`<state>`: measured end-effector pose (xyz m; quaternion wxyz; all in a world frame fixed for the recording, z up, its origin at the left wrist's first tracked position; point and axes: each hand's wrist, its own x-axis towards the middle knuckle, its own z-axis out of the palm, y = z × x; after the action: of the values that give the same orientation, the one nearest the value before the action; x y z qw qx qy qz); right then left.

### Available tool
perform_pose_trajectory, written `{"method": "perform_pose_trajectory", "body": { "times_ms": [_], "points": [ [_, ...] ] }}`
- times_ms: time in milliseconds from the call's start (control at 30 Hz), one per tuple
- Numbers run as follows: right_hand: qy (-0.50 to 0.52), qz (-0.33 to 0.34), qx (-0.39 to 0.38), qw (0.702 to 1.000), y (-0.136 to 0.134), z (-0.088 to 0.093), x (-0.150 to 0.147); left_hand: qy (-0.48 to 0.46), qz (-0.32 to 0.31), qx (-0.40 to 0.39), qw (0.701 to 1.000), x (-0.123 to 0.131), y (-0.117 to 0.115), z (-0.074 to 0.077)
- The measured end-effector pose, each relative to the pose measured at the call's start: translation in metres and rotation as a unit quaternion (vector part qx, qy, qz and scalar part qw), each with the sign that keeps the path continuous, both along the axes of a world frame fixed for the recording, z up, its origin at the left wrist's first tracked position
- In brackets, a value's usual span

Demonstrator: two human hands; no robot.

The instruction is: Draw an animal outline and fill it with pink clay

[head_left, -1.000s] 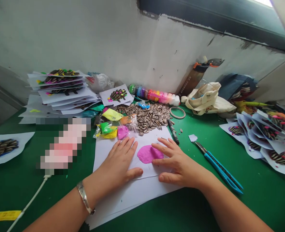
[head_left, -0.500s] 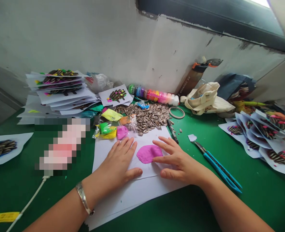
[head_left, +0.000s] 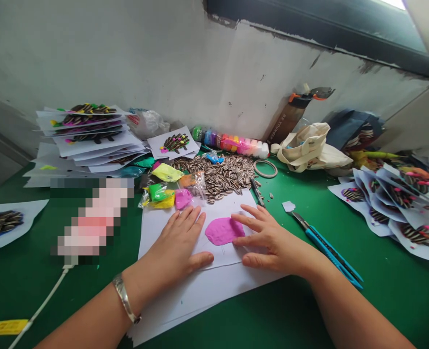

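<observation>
A flattened oval of pink-purple modelling clay (head_left: 221, 231) lies on a white paper sheet (head_left: 192, 291) on the green table. My left hand (head_left: 183, 237) rests flat on the paper, left of the clay, thumb and fingers stretched out. From the right, my right hand (head_left: 265, 237) spreads its fingers over the clay's right edge, the fingertips touching it or just above it. Faint drawn lines show on the paper below the clay. Bagged lumps of coloured clay (head_left: 163, 191) sit just beyond my left fingertips.
Behind the paper is a heap of striped sunflower seeds (head_left: 225, 177), beside a tape roll (head_left: 265, 168) and a black pen (head_left: 257, 193). A blue utility knife (head_left: 332, 254) lies at right. Seed pictures stand in a stack (head_left: 90, 145) at left and a pile (head_left: 399, 203) at right.
My right fingers have shifted slightly up and outward at the clay's right edge. My left hand stays in place on the paper.
</observation>
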<state>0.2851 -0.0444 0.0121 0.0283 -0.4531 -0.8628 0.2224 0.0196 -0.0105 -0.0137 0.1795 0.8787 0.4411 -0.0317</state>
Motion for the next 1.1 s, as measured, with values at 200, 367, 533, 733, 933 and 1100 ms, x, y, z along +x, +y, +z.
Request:
{"method": "perform_pose_trajectory", "body": {
  "times_ms": [200, 367, 533, 733, 933, 1100],
  "points": [
    [0.017, -0.016, -0.016, 1.000, 0.001, 0.000, 0.003, 0.007, 0.002, -0.007, 1.000, 0.001, 0.001, -0.001],
    [0.019, -0.008, -0.030, 0.999, 0.000, -0.002, 0.002, 0.009, 0.002, -0.008, 1.000, 0.000, 0.001, -0.001],
    [0.025, -0.016, 0.013, 0.999, -0.002, -0.005, -0.001, 0.007, 0.001, -0.004, 1.000, 0.000, 0.001, -0.003],
    [0.014, -0.023, 0.043, 0.999, -0.003, -0.007, -0.004, 0.020, -0.001, -0.008, 1.000, 0.001, 0.001, -0.001],
    [-0.009, -0.006, 0.077, 0.997, -0.005, -0.009, -0.009, 0.013, -0.001, -0.002, 1.000, 0.000, 0.002, -0.004],
    [-0.022, 0.017, 0.134, 0.991, -0.009, -0.015, -0.032, -0.001, -0.003, 0.013, 1.000, 0.000, 0.000, -0.005]
  ]
}}
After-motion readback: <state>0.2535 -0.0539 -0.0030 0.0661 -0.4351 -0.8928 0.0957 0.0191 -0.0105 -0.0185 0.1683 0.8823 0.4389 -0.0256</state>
